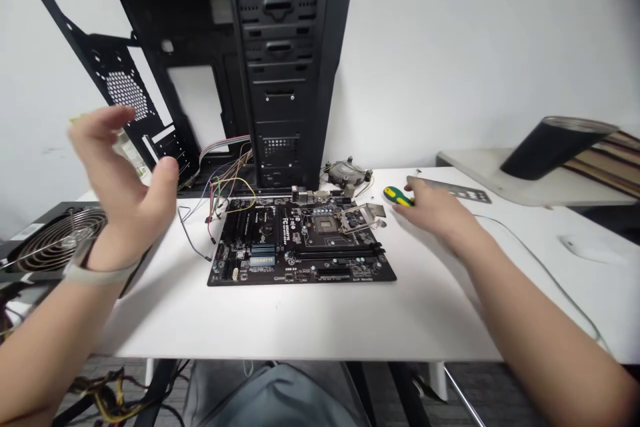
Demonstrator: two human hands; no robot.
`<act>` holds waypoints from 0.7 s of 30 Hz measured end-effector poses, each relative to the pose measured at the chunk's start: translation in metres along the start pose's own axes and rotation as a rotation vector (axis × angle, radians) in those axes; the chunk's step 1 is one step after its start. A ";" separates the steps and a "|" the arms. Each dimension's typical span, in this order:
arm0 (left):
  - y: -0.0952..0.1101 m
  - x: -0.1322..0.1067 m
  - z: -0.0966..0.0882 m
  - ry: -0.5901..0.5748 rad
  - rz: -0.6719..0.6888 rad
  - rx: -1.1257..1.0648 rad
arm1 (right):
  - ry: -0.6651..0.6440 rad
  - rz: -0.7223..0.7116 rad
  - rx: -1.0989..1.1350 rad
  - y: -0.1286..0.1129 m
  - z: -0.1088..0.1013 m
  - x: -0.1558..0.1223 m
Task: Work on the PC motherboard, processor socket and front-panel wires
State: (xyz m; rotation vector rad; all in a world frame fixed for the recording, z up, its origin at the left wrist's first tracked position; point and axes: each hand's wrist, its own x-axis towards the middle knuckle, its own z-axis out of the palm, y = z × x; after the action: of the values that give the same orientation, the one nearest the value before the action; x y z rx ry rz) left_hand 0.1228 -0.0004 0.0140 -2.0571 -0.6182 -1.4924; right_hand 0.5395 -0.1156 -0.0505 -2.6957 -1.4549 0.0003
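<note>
A black Gigabyte motherboard [300,243] lies flat on the white table [300,320], its CPU socket cover [363,217] standing open. My right hand [435,208] reaches past the board's right side, its fingertips at a green-and-yellow screwdriver handle [398,196]. The fingers are not closed around that handle. My left hand [120,177] is raised in the air with fingers spread, above the table's left end and holding nothing I can see. A pale strip [123,143] shows behind it, partly hidden.
A black PC case [280,67] stands at the back, with coloured wires [227,193] spilling out. A CPU cooler [347,173], metal I/O shield [465,192], power supply [60,240] and white mouse [590,248] sit around the board. A black tumbler [550,147] lies tilted at right.
</note>
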 end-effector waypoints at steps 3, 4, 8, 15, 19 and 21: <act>0.028 -0.004 0.017 -0.042 0.080 -0.011 | -0.012 0.020 -0.043 -0.004 0.002 0.000; 0.042 -0.008 0.020 -0.071 0.170 -0.041 | -0.016 0.025 -0.057 -0.005 0.003 0.000; 0.117 -0.029 0.016 -0.293 0.375 -0.409 | -0.015 0.013 -0.107 -0.005 0.006 0.003; 0.186 -0.069 0.003 -0.617 0.410 -0.826 | 0.088 -0.097 -0.153 0.000 0.005 0.003; 0.178 -0.082 0.008 -0.669 0.357 -0.843 | 0.126 -0.356 -0.107 0.000 0.010 0.010; 0.174 -0.081 0.010 -0.649 0.373 -0.857 | 0.104 -0.477 -0.097 -0.001 0.016 0.015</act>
State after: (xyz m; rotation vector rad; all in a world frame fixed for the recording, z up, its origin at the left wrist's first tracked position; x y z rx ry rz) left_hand 0.2170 -0.1308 -0.0912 -3.1241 0.2798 -0.9079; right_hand 0.5466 -0.1018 -0.0663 -2.3025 -2.0639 -0.2389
